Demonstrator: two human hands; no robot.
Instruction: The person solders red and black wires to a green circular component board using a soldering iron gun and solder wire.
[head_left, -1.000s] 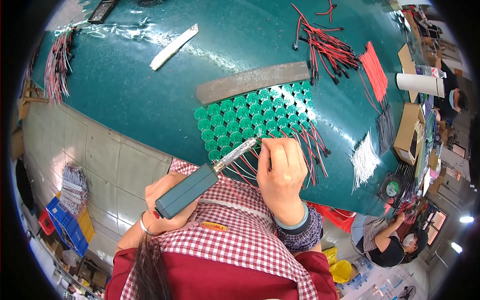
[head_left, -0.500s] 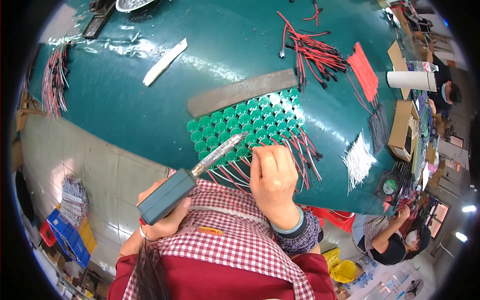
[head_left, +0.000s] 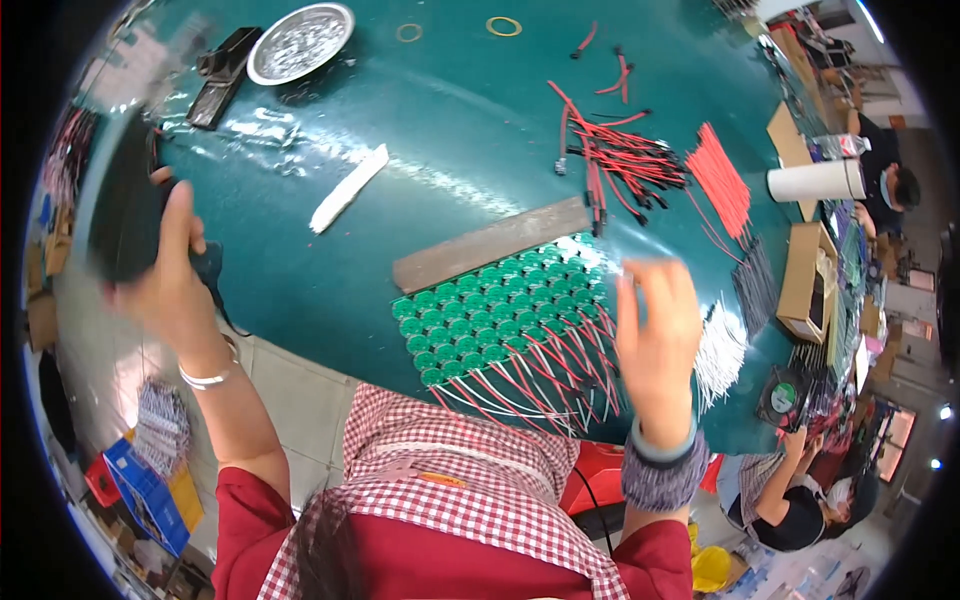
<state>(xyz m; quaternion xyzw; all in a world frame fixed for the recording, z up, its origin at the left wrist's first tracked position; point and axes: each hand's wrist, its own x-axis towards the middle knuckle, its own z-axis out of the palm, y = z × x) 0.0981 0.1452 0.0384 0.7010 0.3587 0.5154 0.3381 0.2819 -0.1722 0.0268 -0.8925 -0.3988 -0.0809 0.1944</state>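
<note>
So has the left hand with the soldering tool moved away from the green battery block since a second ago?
Yes. The left hand has swung out to the person's left, clear of the green battery block, past the table edge; its tool is too blurred to make out.

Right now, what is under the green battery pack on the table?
The green battery pack lies on the teal table, with red and white wires fanning from its near edge. Whatever lies directly beneath it is covered.

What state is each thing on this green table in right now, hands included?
Left hand: raised at the table's left edge, gripping a blurred dark tool.
Right hand: open, empty, lifted over the wire ends.
Green disc array: flat, red and white leads trailing.
Grey bar: flat along the array's far edge.
Metal dish: upright.
</note>
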